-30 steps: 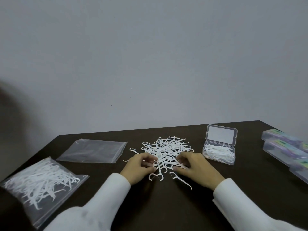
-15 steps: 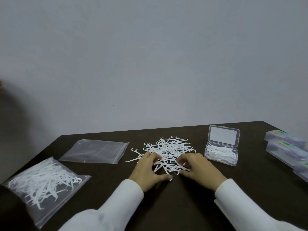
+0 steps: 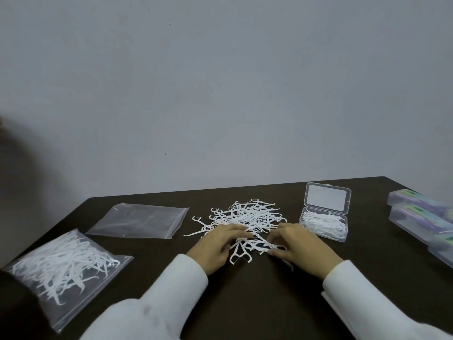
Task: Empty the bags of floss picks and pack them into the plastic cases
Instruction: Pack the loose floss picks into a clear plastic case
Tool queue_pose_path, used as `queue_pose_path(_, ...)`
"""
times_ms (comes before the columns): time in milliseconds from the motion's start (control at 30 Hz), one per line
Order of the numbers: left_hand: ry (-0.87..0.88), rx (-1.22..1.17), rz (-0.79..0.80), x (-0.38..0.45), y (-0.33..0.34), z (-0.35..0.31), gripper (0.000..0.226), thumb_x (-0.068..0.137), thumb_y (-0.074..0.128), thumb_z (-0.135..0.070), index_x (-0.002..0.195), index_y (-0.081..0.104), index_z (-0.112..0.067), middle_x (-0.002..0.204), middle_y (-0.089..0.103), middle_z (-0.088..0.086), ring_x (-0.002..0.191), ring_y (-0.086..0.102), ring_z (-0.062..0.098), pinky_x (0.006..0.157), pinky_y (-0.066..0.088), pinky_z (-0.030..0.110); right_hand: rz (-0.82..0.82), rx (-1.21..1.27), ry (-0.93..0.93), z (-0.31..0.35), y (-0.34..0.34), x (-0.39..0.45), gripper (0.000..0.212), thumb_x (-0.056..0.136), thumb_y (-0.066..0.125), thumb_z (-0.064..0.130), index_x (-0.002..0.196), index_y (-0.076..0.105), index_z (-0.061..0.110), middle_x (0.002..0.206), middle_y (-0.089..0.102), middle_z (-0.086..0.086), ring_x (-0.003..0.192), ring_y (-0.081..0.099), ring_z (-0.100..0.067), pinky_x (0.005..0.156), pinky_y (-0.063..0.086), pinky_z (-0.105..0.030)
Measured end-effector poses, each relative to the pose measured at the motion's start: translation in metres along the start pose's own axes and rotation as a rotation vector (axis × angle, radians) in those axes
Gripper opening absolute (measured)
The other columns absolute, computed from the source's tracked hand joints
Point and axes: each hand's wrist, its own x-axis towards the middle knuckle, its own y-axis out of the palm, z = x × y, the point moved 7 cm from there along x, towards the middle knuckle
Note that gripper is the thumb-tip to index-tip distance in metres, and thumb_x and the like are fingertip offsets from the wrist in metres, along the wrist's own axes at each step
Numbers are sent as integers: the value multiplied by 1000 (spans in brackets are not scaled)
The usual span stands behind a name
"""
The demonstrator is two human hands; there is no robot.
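Left hand and right hand both pinching picks at near edge of floss pick pile, open case part-filled just right of right hand, full bag far left of left hand.

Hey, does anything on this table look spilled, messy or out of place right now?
Only the loose heap of floss picks on the dark table, which fits a bag that was emptied on purpose. A few strays lie at its left edge. The open case, full bag and empty bag lie flat and look undamaged.
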Motion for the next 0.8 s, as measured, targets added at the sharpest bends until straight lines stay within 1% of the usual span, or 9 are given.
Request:
queue_pose_path(100, 23, 34, 58, 5, 2, -3, 42, 91, 53, -5, 124, 59, -30, 122, 59, -10, 105, 47, 4, 94, 34, 16, -16, 47, 50, -7, -1, -2, 21, 85, 63, 41, 98, 62, 24, 78, 53, 14, 80, 53, -7, 73, 44, -24)
queue_pose_path(233, 4, 97, 44, 13, 1, -6, 26, 91, 59, -22, 114, 66, -30, 108, 63, -6, 103, 52, 9, 90, 42, 28, 7, 84, 65, -12, -3, -5, 29, 82, 65, 45, 99, 64, 21, 86, 52, 12, 80, 51, -4, 75, 44, -21)
queue_pose_path(300, -4, 123, 20, 16, 0, -9, 24, 91, 59, -26, 113, 66, -30, 107, 64, -7, 102, 52, 8, 88, 42, 26, 53, 79, 79, -13, -2, -6, 31, 80, 67, 43, 101, 64, 20, 85, 51, 12, 79, 52, -6, 76, 44, -21)
queue_pose_path(367, 17, 165, -9, 18, -2, -12, 23, 91, 58, -26, 113, 65, -28, 106, 65, -7, 102, 52, 9, 88, 40, 24, 70, 106, 108, -14, -2, -7, 19, 81, 69, 35, 94, 65, 21, 76, 54, 14, 77, 59, -9, 73, 45, -21)
queue_pose_path(433, 60, 238, -40, 19, -2, -16, 23, 92, 54, -25, 113, 63, -26, 106, 64, -8, 104, 50, 10, 91, 37, 25, 65, 84, 126, -16, -2, -7, 8, 83, 68, 31, 82, 62, 25, 76, 51, 15, 80, 58, -8, 74, 45, -22)
queue_pose_path(567, 88, 355, -77, 22, 2, -20, 24, 94, 47, -27, 115, 56, -28, 111, 60, -12, 109, 45, 9, 91, 28, 24, 112, 22, 167, -19, -3, -7, 26, 87, 61, 27, 65, 48, 31, 87, 49, 9, 92, 55, -13, 82, 44, -26)
queue_pose_path(667, 110, 359, -70, 25, 3, -21, 23, 96, 47, -30, 116, 54, -25, 114, 58, -9, 110, 43, 11, 90, 27, 23, 102, 31, 197, -28, -7, -9, 18, 89, 59, 29, 75, 49, 29, 90, 56, 5, 91, 56, -13, 82, 44, -26)
queue_pose_path(733, 140, 348, -68, 26, 5, -19, 23, 96, 48, -31, 115, 56, -22, 112, 59, -6, 108, 45, 13, 88, 28, 23, 55, 88, 202, -35, -12, -11, 15, 87, 62, 29, 78, 50, 29, 84, 56, 8, 80, 53, -9, 75, 43, -20)
queue_pose_path(800, 179, 320, -112, 25, 3, -21, 21, 94, 50, -32, 105, 63, -21, 101, 63, -5, 99, 51, 14, 84, 30, 22, -2, 179, 210, -42, -19, -14, 13, 84, 68, 25, 77, 57, 26, 75, 61, 10, 71, 57, -5, 68, 45, -16)
